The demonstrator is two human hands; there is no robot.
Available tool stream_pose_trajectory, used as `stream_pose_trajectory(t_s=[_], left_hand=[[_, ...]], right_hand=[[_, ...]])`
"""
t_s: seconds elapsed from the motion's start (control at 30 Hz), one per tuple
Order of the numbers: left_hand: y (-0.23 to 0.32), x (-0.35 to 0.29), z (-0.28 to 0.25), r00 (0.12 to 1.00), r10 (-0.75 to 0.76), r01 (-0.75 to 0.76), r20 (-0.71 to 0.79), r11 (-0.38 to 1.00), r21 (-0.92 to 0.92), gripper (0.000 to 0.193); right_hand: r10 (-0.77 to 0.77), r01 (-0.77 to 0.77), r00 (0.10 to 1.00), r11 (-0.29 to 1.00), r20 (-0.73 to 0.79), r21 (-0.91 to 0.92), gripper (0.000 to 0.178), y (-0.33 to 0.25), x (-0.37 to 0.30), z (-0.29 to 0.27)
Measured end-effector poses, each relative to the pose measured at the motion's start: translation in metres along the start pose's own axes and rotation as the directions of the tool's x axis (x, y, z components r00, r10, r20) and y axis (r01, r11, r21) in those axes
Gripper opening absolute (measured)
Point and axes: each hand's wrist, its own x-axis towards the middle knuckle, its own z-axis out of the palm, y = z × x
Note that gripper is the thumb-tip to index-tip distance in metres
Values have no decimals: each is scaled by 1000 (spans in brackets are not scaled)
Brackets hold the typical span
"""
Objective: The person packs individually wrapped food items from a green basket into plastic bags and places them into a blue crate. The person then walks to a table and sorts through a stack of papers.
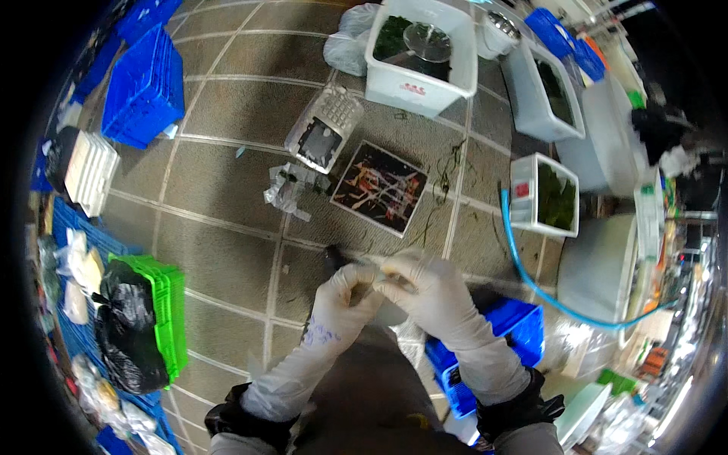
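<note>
In the middle of the view my left hand and my right hand meet, both in pale gloves. The fingertips of each are pinched together, with thumbs and forefingers curled into rings. A pale sliver shows at the fingertips, too small to name. Below the hands is a greyish, smooth patch that I cannot identify. Just beyond my left hand a dark, rounded shape shows at floor level, partly hidden. A shallow framed tray with red, orange and white scraps on a black bottom lies farther out.
White tubs with green leaves and water stand ahead and to the right. A blue hose curves along the right. Blue crates, a green crate with a black bag, a white basket and a crumpled clear bag lie around the tiled floor.
</note>
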Motion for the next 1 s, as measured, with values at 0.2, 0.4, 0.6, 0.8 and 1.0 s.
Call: stream_pose_trajectory(t_s=[0.2,0.4,0.6,0.8,1.0], left_hand=[[3,81,-48,996,69,-83,61,962,262,19],[-2,141,-76,976,-210,211,-56,977,15,22],[-47,179,-91,915,-344,196,-211,835,-515,23],[-117,222,-45,801,-461,120,-382,749,-651,27],[-144,273,42,667,-508,-79,-544,678,-730,29]], right_hand=[[180,-234,917,966,357,113,10,50,107,9],[450,-629,710,752,542,199,7,90,220,-14],[338,-343,937,857,84,383,8,190,359,-1],[-677,678,735,734,-45,38,16,262,462,84],[-822,859,511,497,251,-120,23,323,499,103]])
